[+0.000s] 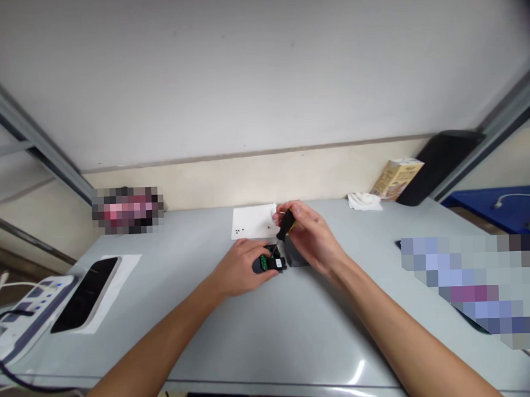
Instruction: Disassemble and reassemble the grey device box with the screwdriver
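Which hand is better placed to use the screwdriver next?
Right, I'd judge: the right hand grips the screwdriver, its shaft angled down at the opened device, while the left hand holds that device.

A smooth grey-blue table [200,345] ran across the view, its surface glossy—a streak of light shone near the front edge. At its left lay a white power strip [32,314] and a white sheet [129,273] under a dark-screened phone [86,294]. Toward the back sat white paper [250,219] bearing small dark bits [237,231]. Nearer the middle lay an opened device [275,264], just beside a dark grey piece [296,256]. Crumpled tissue [364,201], a yellowish carton [397,179] and a black cylinder [440,166] stood back right—the carton leaning.
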A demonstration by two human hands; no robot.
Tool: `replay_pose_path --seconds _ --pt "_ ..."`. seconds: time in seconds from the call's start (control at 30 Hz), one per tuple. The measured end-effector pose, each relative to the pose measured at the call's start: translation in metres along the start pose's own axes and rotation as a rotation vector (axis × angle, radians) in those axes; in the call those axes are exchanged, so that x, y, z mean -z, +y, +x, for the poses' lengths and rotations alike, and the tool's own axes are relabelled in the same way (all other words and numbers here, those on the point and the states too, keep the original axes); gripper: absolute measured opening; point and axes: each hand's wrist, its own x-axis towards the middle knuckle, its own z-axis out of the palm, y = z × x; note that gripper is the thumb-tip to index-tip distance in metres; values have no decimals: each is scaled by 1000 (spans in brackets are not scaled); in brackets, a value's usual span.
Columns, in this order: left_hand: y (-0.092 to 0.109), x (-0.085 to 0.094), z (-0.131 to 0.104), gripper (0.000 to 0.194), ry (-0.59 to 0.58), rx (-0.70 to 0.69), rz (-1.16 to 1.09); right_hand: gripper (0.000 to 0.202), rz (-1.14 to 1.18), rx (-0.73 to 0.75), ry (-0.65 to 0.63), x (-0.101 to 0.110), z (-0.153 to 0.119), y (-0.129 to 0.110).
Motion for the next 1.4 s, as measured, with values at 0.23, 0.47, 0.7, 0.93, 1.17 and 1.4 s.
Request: replay_pose_path --seconds 0.23,0.47,0.7,0.93,1.17,1.4 --pt "0 0 1 25 36 -42 15 39 71 -2 -21 2 2 5" --pt "-2 -1 0 25 32 -27 27 29 1 -18 -14 4 0 -4" --pt "-2 -1 0 27 41 -30 27 37 46 -4 -31 5 1 -1" --pt "-2 -1 0 26 26 -24 27 29 5 -27 -37 5 0 -4" --pt "-1 2 1 26 8 -12 12 35 15 13 -36 6 2 1" --pt "0 3 0 25 -25 26 19 30 -70 6 -57 0 -1 -4"
